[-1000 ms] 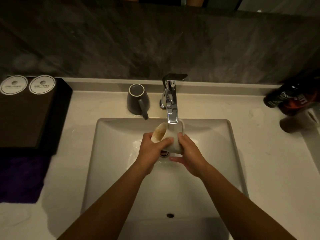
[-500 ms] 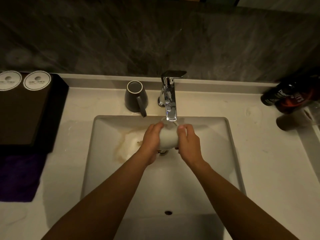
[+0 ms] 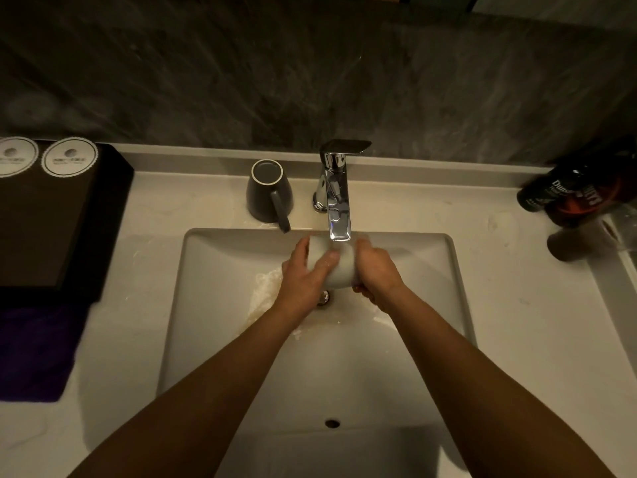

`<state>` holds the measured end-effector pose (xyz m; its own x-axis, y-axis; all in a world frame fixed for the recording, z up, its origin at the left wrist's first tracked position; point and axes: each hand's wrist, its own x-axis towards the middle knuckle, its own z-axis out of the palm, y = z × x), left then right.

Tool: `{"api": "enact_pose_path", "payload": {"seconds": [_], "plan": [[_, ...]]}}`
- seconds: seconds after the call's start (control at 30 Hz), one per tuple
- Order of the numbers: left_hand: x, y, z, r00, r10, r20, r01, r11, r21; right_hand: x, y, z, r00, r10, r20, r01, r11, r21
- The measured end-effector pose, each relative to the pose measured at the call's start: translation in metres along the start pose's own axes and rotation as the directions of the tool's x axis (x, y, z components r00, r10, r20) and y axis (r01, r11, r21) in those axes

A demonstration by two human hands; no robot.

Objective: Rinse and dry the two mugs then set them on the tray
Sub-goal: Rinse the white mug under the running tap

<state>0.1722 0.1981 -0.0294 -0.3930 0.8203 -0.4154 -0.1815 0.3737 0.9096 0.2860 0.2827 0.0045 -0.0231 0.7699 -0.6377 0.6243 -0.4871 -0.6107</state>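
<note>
Mugs: one white (image 3: 339, 269) in two hands, one grey (image 3: 267, 191) upturned.

Pale countertop carrying a sink basin and a few items

A pale stone-look countertop (image 3: 499, 288) is running the full width of the view, with a white rectangular sink basin (image 3: 206, 305) sitting sunk into its middle. A chrome faucet (image 3: 336, 194) is standing on the counter at the basin's back edge, its spout reaching out over the bowl. Just to its left, a dark grey mug (image 3: 267, 193) is resting upside down on the counter, handle pointing toward the basin. At the left end, a black tray (image 3: 62, 219) is lying on the counter, with a purple cloth (image 3: 34, 353) lying just in front of it. At the far right, dark bottles (image 3: 579, 191) are standing near the back edge.
</note>
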Motion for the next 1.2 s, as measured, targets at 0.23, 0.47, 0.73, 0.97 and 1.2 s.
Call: {"api": "enact_pose_path", "payload": {"seconds": [0.23, 0.47, 0.73, 0.97, 1.2], "plan": [[0.014, 0.013, -0.009, 0.967, -0.25, 0.054, 0.256, 0.939, -0.228, -0.01, 0.016, 0.004, 0.872, -0.486, -0.058, 0.468, 0.863, -0.191], [0.018, 0.029, -0.016, 0.757, -0.562, 0.335, 0.654, 0.662, -0.367, -0.006, 0.03, 0.004, 0.787, -0.616, -0.038, 0.61, 0.785, -0.107], [-0.002, 0.005, -0.006, 0.995, -0.03, 0.093, 0.048, 0.979, -0.196, -0.004, -0.006, 0.001, 0.979, 0.134, 0.155, -0.155, 0.979, 0.13], [0.014, 0.027, -0.006, 0.886, -0.45, 0.109, 0.462, 0.844, -0.272, -0.009, 0.008, 0.008, 0.979, -0.176, 0.105, 0.16, 0.976, 0.15], [0.026, 0.039, -0.008, 0.73, -0.624, 0.278, 0.682, 0.646, -0.341, -0.009, 0.028, 0.009, 0.881, -0.468, -0.072, 0.472, 0.879, 0.065]]}}
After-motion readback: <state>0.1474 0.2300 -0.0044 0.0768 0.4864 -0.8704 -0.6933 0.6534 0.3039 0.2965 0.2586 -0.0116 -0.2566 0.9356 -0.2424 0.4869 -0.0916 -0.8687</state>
